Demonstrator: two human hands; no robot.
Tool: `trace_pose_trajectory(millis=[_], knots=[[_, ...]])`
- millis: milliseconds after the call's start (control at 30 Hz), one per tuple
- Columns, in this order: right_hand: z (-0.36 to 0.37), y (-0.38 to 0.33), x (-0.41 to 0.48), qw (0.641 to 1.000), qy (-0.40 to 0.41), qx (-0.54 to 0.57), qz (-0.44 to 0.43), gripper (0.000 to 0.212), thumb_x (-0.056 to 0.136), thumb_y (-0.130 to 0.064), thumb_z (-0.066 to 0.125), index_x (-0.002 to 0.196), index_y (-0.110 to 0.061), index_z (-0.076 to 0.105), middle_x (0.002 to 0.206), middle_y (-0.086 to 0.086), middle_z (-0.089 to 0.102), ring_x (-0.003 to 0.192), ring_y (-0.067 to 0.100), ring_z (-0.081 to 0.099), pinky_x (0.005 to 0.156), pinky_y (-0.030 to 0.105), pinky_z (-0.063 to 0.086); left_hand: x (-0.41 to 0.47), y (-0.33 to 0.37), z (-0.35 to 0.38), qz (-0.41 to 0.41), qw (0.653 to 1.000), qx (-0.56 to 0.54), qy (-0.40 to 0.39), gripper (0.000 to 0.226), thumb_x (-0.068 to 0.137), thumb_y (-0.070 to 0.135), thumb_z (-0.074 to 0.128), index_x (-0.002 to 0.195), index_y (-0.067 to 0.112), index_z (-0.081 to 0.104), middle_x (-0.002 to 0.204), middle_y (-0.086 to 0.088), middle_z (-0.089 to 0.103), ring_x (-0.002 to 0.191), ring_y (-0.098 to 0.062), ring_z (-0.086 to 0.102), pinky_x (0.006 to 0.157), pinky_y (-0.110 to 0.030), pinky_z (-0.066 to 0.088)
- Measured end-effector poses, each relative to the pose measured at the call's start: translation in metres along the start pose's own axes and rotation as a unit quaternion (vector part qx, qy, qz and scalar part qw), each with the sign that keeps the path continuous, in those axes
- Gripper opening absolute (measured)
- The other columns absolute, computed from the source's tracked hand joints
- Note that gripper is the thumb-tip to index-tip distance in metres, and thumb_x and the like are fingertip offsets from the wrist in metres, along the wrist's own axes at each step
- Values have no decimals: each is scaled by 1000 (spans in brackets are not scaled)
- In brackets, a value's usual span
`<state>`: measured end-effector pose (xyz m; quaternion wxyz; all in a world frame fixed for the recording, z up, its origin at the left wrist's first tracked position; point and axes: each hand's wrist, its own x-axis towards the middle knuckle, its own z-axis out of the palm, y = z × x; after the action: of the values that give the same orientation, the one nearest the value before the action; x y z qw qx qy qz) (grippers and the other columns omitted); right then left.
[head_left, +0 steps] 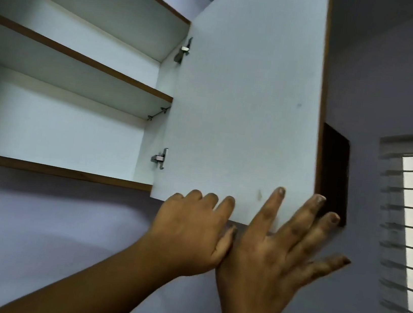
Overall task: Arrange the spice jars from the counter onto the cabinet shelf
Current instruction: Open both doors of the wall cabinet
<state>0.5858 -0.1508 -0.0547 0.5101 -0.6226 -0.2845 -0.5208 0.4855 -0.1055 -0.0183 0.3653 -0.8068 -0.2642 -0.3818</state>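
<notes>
The cabinet [52, 170] hangs open; its shelf [81, 59] spans the middle inside, left of the door [248, 96]. The left hand [189, 231] grasps the door's bottom edge, fingers curled on its white face, thumb beneath. The right hand [273, 258], fingers straight and spread, lies released at the door's lower right corner

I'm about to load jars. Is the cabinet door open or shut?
Open: the door stands swung out, its hinges and the shelves exposed.

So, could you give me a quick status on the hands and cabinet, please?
Left hand grips cabinet door bottom edge; right hand open at its corner. Door open, shelves bare. No jars in view.
</notes>
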Motion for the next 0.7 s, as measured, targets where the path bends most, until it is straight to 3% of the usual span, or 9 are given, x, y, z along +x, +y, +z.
trace_pose_trajectory(millis=[100, 300, 467, 567, 700], knots=[[8, -43, -24, 996, -76, 24, -49, 84, 75, -39, 67, 144, -5, 34, 151, 31, 12, 141, 44, 3, 106, 67, 2, -21, -41, -2, -38, 998, 53, -19, 58, 88, 50, 25, 140, 22, 24, 125, -3, 54, 106, -24, 54, 76, -35, 48], [30, -144, -57, 978, -153, 106, -95, 99, 61, -48, 76, 141, -3, 38, 149, 28, 25, 138, 46, 14, 104, 67, 15, -74, -150, -12, -87, 982, 160, -56, 80, 85, 52, 39, 146, 17, 2, 150, -12, 28, 136, -35, 29, 100, -48, 37], [43, -232, -81, 956, -196, 169, -137, 103, 60, -50, 75, 143, -3, 34, 149, 26, 26, 138, 45, 13, 103, 66, 23, -129, -251, -26, -142, 953, 248, -103, 89, 85, 53, 43, 145, 19, -14, 158, -14, -1, 144, -38, 3, 111, -55, 17], [50, -285, -100, 930, -243, 225, -161, 105, 67, -58, 67, 147, -8, 21, 153, 22, 19, 140, 44, 8, 104, 65, 22, -158, -303, -40, -177, 933, 288, -123, 92, 84, 52, 46, 146, 19, -14, 157, -15, -8, 144, -39, -3, 110, -58, 15], [66, -353, -134, 862, -345, 301, -217, 99, 81, -73, 35, 137, -24, -29, 154, 8, -21, 134, 32, -33, 112, 56, -1, -188, -363, -60, -194, 910, 332, -152, 97, 82, 48, 50, 145, 17, -17, 156, -17, -12, 143, -41, -3, 109, -58, 18]])
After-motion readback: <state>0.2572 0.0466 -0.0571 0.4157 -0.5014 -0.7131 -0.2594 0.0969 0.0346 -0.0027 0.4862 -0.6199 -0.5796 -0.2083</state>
